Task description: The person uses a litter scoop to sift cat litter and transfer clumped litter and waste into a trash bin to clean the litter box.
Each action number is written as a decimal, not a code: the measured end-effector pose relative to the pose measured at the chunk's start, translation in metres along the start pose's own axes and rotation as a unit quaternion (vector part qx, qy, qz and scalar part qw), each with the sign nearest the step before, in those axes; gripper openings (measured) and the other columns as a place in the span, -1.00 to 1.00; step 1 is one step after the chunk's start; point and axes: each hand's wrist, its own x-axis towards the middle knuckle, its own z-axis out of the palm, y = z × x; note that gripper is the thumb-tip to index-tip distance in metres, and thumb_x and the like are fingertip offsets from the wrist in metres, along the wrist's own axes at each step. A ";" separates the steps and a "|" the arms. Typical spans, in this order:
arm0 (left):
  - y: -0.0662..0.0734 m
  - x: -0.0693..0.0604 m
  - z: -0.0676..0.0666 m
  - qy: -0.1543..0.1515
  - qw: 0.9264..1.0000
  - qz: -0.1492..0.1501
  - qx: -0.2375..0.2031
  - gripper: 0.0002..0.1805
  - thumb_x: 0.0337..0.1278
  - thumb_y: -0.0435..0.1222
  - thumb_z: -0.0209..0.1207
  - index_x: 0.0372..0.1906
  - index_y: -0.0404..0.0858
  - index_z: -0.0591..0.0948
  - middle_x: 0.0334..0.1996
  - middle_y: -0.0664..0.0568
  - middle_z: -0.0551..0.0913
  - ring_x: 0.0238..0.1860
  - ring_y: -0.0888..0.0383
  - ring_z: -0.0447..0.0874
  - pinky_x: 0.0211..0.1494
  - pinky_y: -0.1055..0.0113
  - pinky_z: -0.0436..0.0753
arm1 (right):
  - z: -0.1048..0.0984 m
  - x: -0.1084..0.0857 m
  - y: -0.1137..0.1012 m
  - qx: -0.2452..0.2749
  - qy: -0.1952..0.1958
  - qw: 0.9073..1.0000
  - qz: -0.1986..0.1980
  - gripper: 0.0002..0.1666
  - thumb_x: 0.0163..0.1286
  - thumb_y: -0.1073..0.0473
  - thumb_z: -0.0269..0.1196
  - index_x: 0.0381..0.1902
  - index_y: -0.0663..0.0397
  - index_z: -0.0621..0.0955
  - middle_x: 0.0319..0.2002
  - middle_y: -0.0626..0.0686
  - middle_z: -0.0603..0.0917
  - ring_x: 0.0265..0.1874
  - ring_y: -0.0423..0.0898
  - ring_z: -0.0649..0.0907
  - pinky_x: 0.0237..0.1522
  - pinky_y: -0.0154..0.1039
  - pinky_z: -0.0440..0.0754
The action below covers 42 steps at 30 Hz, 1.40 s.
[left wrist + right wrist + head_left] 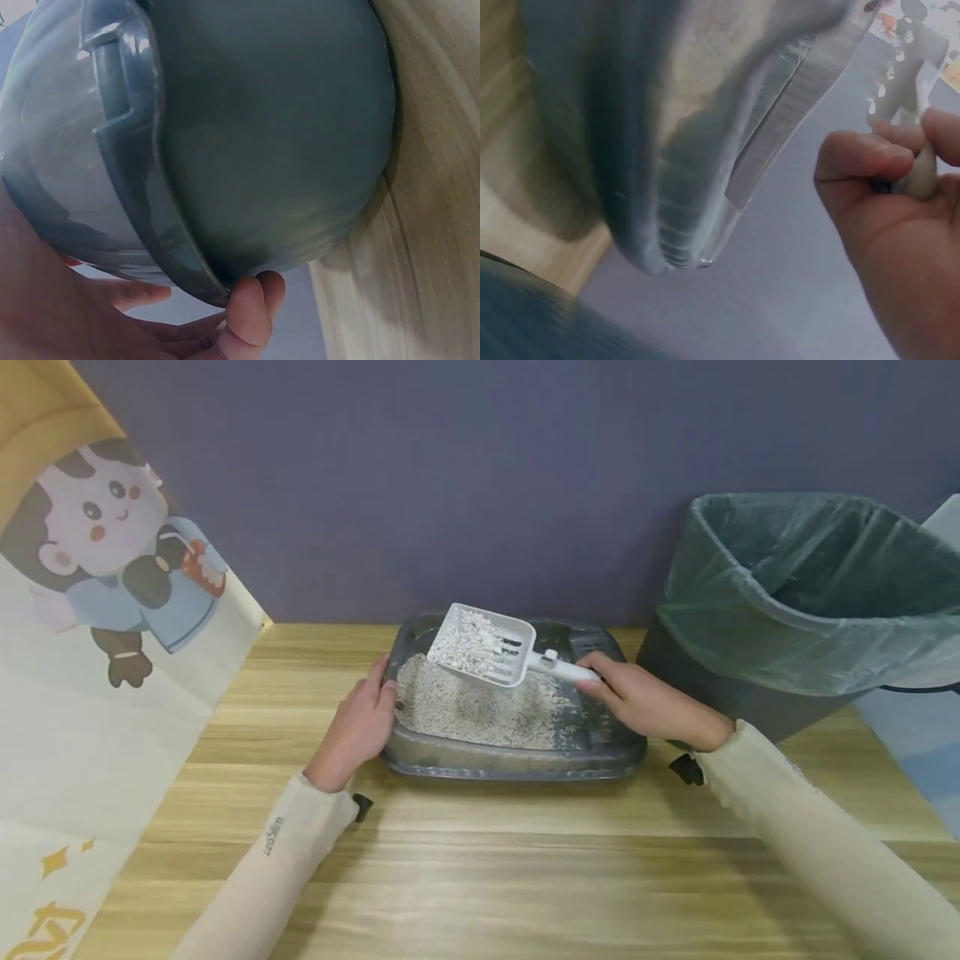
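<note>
A grey litter box (pixel 510 762) with pale granular litter (pixel 480 710) in it stands on the wooden surface, near the wall. My left hand (pixel 356 727) holds the box's left side; in the left wrist view, that hand's (pixel 180 330) thumb and fingers pinch the rim (pixel 139 176). Above the litter, my right hand (pixel 652 700) grips the handle of a white litter scoop (pixel 561 667). Litter lies heaped in the scoop's far end, leaving some slots uncovered. In the right wrist view, the fingers of my right hand (pixel 889 217) curl round the handle, and the scoop (pixel 907 82) is partly cut off.
To the right of the box stands a dark bin (pixel 697 677) lined with a translucent green bag (pixel 780 652). A purple-grey wall (pixel 450 485) rises directly behind. On the left is a white panel (pixel 90 735) with a cartoon figure.
</note>
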 end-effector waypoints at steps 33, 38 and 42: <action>-0.001 0.000 0.000 -0.008 1.000 0.010 0.007 -0.38 0.46 0.00 -0.47 0.52 -0.06 -0.13 0.38 -0.29 0.15 0.32 -0.30 0.14 0.27 -0.26 0.13 | 0.001 -0.034 -0.008 -0.058 0.137 0.989 -0.025 -0.63 0.45 0.06 0.09 0.14 0.04 0.49 -0.51 -0.08 0.40 -0.71 -0.20 0.29 -0.65 -0.28 0.31; -0.002 0.000 0.000 -0.007 1.000 0.011 0.007 -0.38 0.47 -0.01 -0.46 0.52 -0.08 -0.13 0.39 -0.28 0.14 0.33 -0.29 0.12 0.28 -0.26 0.12 | 0.002 -0.037 -0.006 -0.059 0.148 0.987 -0.024 -0.67 0.44 0.08 0.11 0.10 0.03 0.52 -0.54 -0.09 0.37 -0.70 -0.20 0.29 -0.63 -0.27 0.30; -0.003 -0.001 0.000 -0.007 1.000 0.008 0.006 -0.38 0.46 0.00 -0.45 0.52 -0.05 -0.14 0.39 -0.28 0.14 0.33 -0.29 0.12 0.28 -0.26 0.12 | 0.001 -0.039 -0.005 -0.056 0.149 0.987 -0.028 -0.65 0.45 0.05 0.09 0.12 0.03 0.50 -0.54 -0.10 0.37 -0.70 -0.21 0.29 -0.63 -0.28 0.31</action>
